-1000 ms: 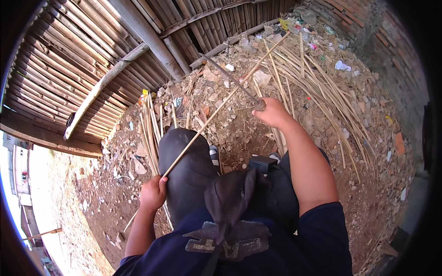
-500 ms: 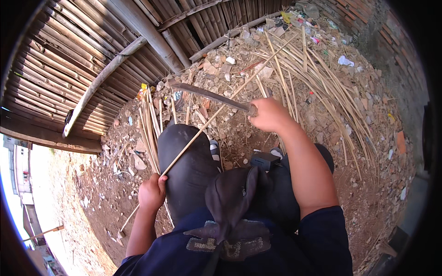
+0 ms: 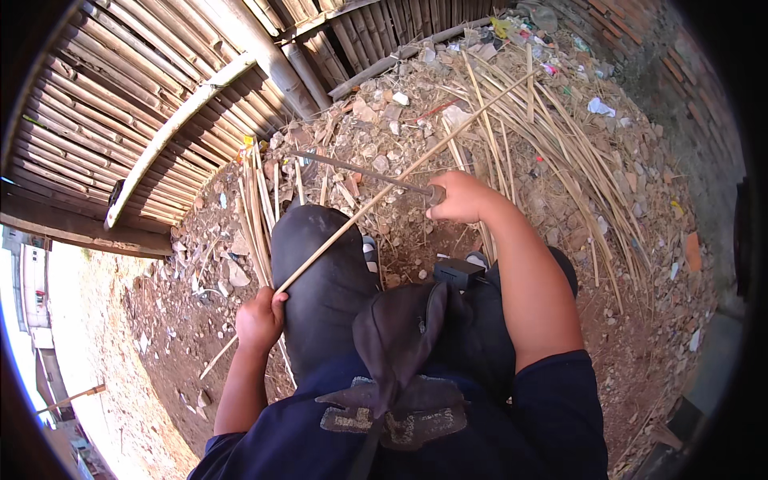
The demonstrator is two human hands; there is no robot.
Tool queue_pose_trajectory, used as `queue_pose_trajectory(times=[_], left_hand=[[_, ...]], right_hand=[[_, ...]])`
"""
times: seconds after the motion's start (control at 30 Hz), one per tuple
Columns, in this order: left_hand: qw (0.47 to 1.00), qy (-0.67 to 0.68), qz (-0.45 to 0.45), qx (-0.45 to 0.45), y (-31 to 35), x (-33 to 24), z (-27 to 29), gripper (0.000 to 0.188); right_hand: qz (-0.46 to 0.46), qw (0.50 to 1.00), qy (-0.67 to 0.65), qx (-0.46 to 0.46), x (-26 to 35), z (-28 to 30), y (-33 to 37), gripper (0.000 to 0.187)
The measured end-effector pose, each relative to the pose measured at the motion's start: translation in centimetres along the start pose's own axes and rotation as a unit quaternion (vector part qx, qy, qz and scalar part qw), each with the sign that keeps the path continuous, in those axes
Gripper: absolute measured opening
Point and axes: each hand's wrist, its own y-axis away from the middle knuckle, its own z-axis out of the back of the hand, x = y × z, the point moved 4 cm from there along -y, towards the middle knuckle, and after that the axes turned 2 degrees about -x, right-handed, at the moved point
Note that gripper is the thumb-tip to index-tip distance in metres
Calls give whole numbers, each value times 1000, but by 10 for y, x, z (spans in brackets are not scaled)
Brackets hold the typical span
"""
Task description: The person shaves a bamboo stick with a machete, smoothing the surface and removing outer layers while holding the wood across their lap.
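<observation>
My left hand (image 3: pixel 260 318), beside my left knee, is closed around a long thin bamboo strip (image 3: pixel 336 237). The strip slants over that knee to the far right, and its short near end sticks out behind the hand. In my right hand (image 3: pixel 466 198) is the handle of a long machete (image 3: pixel 360 170), its dark blade pointing left and seen almost edge-on. Blade and strip cross in view beyond my knees; whether they touch I cannot tell. Several upright bamboo strips (image 3: pixel 254 210) stand just left of my left knee.
A heap of long bamboo strips (image 3: pixel 560 152) lies on the ground at the far right. A bamboo-slat wall (image 3: pixel 160 96) rises at the left, a brick wall (image 3: pixel 680 104) at the right. Stones and litter cover the soil. A small black box (image 3: pixel 459 274) is between my legs.
The machete blade has turned from showing its flat side to nearly edge-on. The bamboo strip's far end has shifted right. Both hands keep their hold, and the view has shifted slightly.
</observation>
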Motion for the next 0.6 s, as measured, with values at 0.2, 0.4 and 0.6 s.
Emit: queue_pose_trajectory(times=[0.2,0.4,0.6], left_hand=[[1000,-17,15,20,3,2,6,41],[999,-34,16,-1,-2,-7,4,43],[997,-53,49,18,9,-7,17,45]], right_hand=[[-41,999,-22,-7,31,4,3,29],[-100,994,-15,-29,-26,7,-9,32],[-68,998,13,1,17,6,-2,43]])
